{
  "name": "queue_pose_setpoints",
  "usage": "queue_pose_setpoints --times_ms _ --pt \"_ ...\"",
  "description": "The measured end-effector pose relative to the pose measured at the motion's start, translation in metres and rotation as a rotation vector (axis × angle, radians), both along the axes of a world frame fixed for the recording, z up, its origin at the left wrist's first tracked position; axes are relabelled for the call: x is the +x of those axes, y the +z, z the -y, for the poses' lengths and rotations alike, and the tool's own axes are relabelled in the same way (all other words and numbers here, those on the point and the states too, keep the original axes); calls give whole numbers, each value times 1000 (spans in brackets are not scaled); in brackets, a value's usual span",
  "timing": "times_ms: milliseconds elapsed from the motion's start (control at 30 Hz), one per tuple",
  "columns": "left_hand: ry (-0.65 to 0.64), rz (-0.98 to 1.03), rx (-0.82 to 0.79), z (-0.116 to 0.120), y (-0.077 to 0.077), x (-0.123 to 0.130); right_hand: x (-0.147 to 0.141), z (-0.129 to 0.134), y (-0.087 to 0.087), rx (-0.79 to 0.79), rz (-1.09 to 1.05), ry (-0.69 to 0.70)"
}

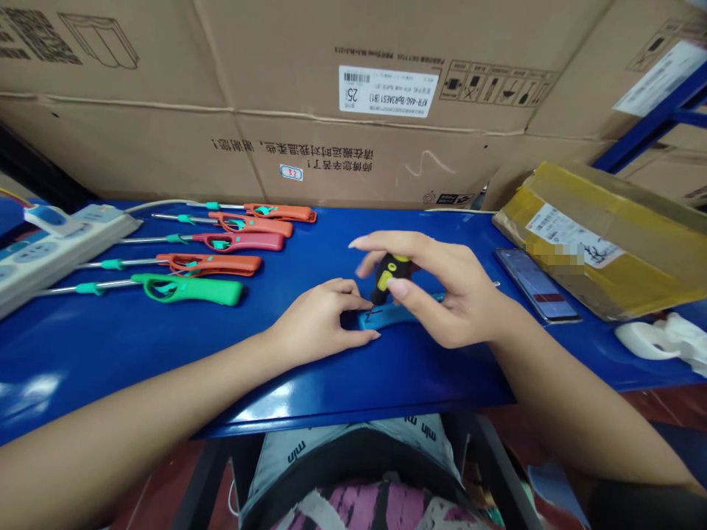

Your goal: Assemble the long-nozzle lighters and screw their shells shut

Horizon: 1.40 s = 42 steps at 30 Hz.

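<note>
Blue handle [389, 316], in the head view, lies on a glossy blue table [342, 386] before a large cardboard box [309, 88]. Five lighters [257, 241] and a power strip [66, 250] stand left; a phone [535, 283] and taped parcel [635, 213] right. Thumb and fingers of the left hand [320, 324] pinch its left end; over it, the right hand [456, 291] grips a screwdriver [391, 278], tip at that end.

Surface [331, 394]: shiny, blue | left: white power strip [71, 254] | next to it: four red and orange lighters [254, 241] in a row, then one green lighter [204, 290] nearest the front, tips pointing left | middle: light blue thing [389, 316], partly hidden | right: phone [538, 285], brown box [624, 213] with yellow tape, white thing [644, 340]
</note>
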<state>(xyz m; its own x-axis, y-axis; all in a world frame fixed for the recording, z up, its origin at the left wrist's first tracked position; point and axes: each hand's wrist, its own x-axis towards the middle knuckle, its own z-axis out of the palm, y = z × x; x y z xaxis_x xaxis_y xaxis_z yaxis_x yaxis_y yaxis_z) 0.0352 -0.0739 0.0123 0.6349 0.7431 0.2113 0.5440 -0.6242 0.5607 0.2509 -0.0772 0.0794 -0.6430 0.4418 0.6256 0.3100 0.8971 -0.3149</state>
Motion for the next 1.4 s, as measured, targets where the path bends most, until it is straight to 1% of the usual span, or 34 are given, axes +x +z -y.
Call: queue_pose_setpoints --times_ms 100,167,267,333,367,400,467,533,567,633,700,767,867,933,967,1033,1100,1133,1200,1267,1300,1400 --pt "-5 -3 4 0 -1 -1 -1 -1 -2 58 -67 -49" --pt "-9 0 0 0 -1 0 -2 -2 -3 78 -55 -55" --pt "-2 0 -5 0 0 0 -2 -1 -3 7 -9 27" --pt "-2 10 -4 0 1 0 -2 0 -4 -59 -36 59" --pt "-4 12 -5 0 2 1 -2 0 -5 -69 -72 53" --pt "-6 12 -5 1 2 1 -3 -1 -6 -54 -112 37" --pt "-6 3 4 1 2 1 -3 -4 -8 34 -169 13" --pt "0 -2 15 2 1 1 -3 -7 -8 125 -175 28" --pt "2 -1 15 2 0 1 -2 -7 -7 139 -154 43" --pt "-5 2 2 1 0 1 -2 -6 -4 105 -89 68" --pt "-16 6 -16 1 0 1 -2 -3 -2 36 -40 80" --pt "-20 7 -21 1 0 1 -3 -1 -2 14 -55 88" --pt "-11 -7 7 2 0 1 -5 -1 -3 114 -125 48" --pt "-2 -12 21 2 0 1 -4 -3 -5 150 -97 10" --pt "0 -8 19 2 0 1 -3 -3 -5 130 -63 5" --pt "-5 2 -4 2 0 1 -2 -3 -5 40 0 28" --pt "-13 9 -23 2 0 1 -2 -2 -5 -17 -5 55" --pt "-15 8 -25 2 0 1 -2 -2 -6 -4 -30 58" --pt "-7 2 -13 2 0 2 -2 -4 -7 78 -75 45" --pt "5 -5 2 3 0 2 -2 -6 -8 132 -82 43" --pt "8 -6 4 3 0 2 -2 -6 -8 118 -71 52" --pt "0 0 -7 2 -1 2 -1 -5 -7 -15 -35 101"
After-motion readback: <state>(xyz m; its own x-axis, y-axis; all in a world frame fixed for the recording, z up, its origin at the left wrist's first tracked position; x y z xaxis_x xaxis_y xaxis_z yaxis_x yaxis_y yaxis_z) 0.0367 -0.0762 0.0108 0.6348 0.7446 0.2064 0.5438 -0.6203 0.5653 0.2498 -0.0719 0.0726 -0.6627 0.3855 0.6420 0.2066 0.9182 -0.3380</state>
